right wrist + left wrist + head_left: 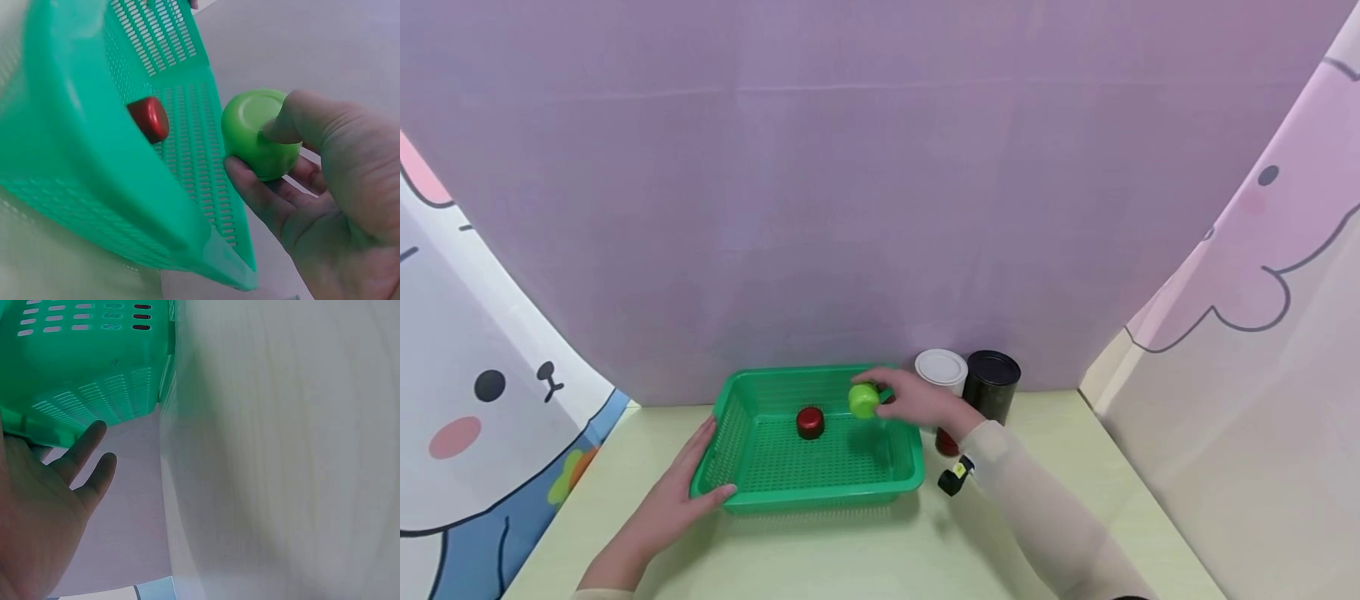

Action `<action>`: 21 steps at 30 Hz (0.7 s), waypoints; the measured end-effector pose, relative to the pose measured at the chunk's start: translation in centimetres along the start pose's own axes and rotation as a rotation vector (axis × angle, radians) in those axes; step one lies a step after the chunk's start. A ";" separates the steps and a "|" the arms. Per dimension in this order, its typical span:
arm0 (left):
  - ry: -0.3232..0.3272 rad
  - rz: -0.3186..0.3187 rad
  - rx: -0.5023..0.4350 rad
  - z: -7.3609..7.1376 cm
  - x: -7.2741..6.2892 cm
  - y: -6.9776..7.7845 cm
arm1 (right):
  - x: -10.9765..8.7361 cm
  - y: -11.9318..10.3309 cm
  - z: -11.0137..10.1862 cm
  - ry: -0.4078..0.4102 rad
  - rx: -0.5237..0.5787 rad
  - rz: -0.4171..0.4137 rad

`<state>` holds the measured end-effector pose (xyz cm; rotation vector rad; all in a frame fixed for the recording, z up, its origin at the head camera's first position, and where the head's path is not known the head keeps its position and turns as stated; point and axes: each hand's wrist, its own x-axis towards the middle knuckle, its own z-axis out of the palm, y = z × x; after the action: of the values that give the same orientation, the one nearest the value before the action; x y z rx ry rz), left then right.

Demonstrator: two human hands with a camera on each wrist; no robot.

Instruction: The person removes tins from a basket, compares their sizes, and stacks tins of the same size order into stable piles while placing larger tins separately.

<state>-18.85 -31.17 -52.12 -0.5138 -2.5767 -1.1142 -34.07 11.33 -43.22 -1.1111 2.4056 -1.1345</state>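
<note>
My right hand [917,400] pinches a small lime-green round object [259,131] with a circular recess in its end, thumb on one side and fingers on the other. It is over the right part of a green plastic basket [820,498] with slotted walls. Inside the basket, a shiny red round piece [810,422] with a dark lower part sits on the perforated floor. My left hand [677,492] rests at the basket's left front corner, thumb at the front rim. In the left wrist view, its fingers [87,450] extend along the outside of the basket.
Behind my right forearm stand a white-lidded can [941,367] and a black can [992,379]. A dark red item [947,444] is partly hidden by that wrist. A purple cloth wall [850,208] rises behind the table [820,554], with printed cloth panels at both sides.
</note>
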 end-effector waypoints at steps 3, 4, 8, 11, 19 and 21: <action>-0.003 -0.002 -0.002 0.0 0.0 0.0 | -0.4 0.0 0.2 0.023 0.023 -0.032; -0.005 -0.004 -0.004 0.0 0.1 -0.1 | -0.6 0.0 0.3 0.031 0.029 -0.043; -0.014 -0.017 -0.007 0.0 0.1 -0.2 | -1.3 -0.1 0.6 0.064 0.056 -0.067; -0.017 -0.019 -0.010 0.0 0.0 -0.4 | -2.0 0.0 0.9 0.089 0.101 -0.057; -0.015 -0.016 0.000 0.0 0.0 -0.6 | -4.1 0.1 1.5 0.195 0.241 -0.025; -0.017 -0.022 0.001 0.0 0.0 -0.6 | -4.6 0.1 1.6 0.223 0.268 -0.028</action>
<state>-19.11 -31.50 -52.49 -0.4986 -2.6032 -1.1205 -30.16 13.87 -44.75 -0.9785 2.3072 -1.6112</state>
